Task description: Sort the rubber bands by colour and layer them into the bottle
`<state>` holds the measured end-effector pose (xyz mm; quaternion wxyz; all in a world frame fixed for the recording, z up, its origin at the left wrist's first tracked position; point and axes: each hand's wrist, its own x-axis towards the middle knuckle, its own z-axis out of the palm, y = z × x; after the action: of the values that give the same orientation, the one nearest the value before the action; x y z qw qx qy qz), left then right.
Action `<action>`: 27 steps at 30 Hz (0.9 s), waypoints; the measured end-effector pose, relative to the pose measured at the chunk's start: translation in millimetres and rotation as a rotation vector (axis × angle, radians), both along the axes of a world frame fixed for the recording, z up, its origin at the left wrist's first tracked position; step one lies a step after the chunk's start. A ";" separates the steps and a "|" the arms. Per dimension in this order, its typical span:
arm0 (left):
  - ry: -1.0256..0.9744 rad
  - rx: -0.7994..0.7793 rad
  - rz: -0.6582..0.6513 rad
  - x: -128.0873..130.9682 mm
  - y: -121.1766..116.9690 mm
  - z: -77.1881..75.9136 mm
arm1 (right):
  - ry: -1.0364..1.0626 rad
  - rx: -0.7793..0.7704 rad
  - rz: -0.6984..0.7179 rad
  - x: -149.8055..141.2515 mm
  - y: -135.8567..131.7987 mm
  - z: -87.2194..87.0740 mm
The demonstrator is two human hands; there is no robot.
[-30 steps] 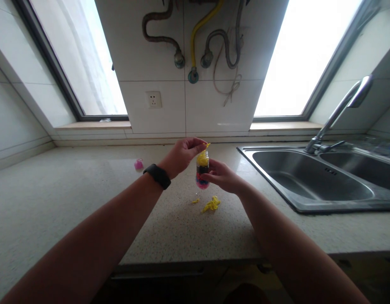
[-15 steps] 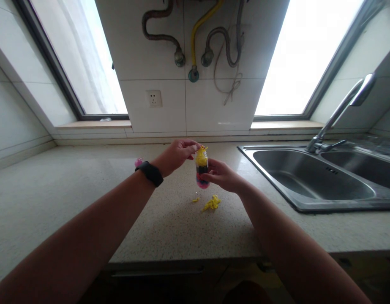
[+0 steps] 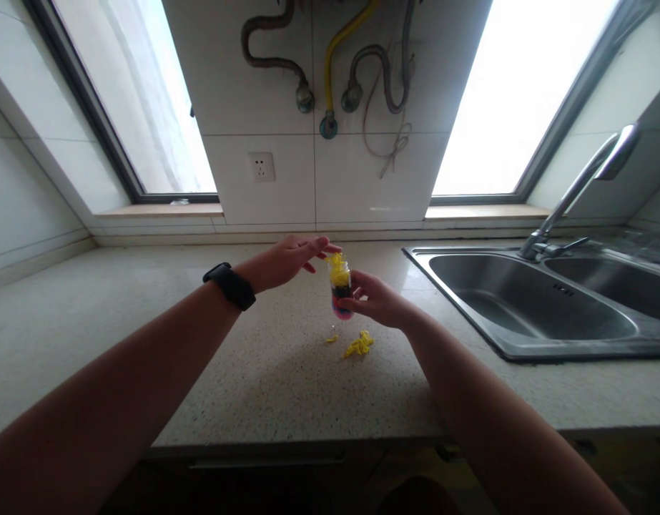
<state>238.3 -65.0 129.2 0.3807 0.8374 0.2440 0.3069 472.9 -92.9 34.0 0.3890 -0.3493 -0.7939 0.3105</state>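
My right hand (image 3: pixel 371 299) grips a small clear jar (image 3: pixel 341 290) from its right side, fingers wrapped round the lower part. Layers of yellow, black, red, blue and pink show through its wall. Thin yellow bands (image 3: pixel 336 263), probably elastic hair ties, bulge out of the open mouth. At the jar's top left is my left hand (image 3: pixel 300 256), palm down and fingers stretched out, the fingertips on or just above the yellow bands. On the counter below lie a bunch of loose yellow bands (image 3: pixel 360 344) and a single yellow band (image 3: pixel 332 339).
The speckled counter (image 3: pixel 227 400) runs beneath both arms. To the right is a double steel sink (image 3: pixel 523 293) with a tall tap (image 3: pixel 570 193). Pipes and a wall socket (image 3: pixel 262 167) are on the tiled wall behind.
My left hand has moved slightly left and its fingers have straightened from a pinch. The yellow bands now spill leftwards over the jar's rim. The pink object by my left wrist is now hidden.
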 end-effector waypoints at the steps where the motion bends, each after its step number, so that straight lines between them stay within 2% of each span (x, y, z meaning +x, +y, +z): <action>1: -0.002 0.011 -0.017 -2.2 -0.7 0.0 | -0.005 0.007 -0.001 0.0 -0.1 0.0; 6: -0.027 0.116 -0.010 -12.7 -7.2 1.0 | -0.018 0.011 0.022 -0.2 -0.4 0.8; 11: 0.098 0.273 -0.010 -19.5 -10.8 1.9 | -0.025 0.015 0.036 0.2 -0.3 0.7; 17: 0.244 0.389 -0.036 -9.0 -13.3 2.1 | -0.076 0.046 0.009 -0.7 -1.1 -2.1; 22: 0.339 0.403 -0.073 -3.2 -18.1 2.1 | -0.148 0.042 -0.009 -2.1 -0.8 -6.1; 24: 0.324 0.412 -0.051 -5.1 -18.3 4.7 | -0.150 0.033 0.007 -2.3 -1.0 -5.5; 27: 0.182 0.389 0.033 -9.2 -17.3 10.6 | -0.111 0.032 0.017 -2.1 -2.2 -1.6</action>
<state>229.2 -82.3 139.8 0.1830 0.9154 0.2273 0.2774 470.8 -95.1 32.4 0.3473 -0.3531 -0.8221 0.2809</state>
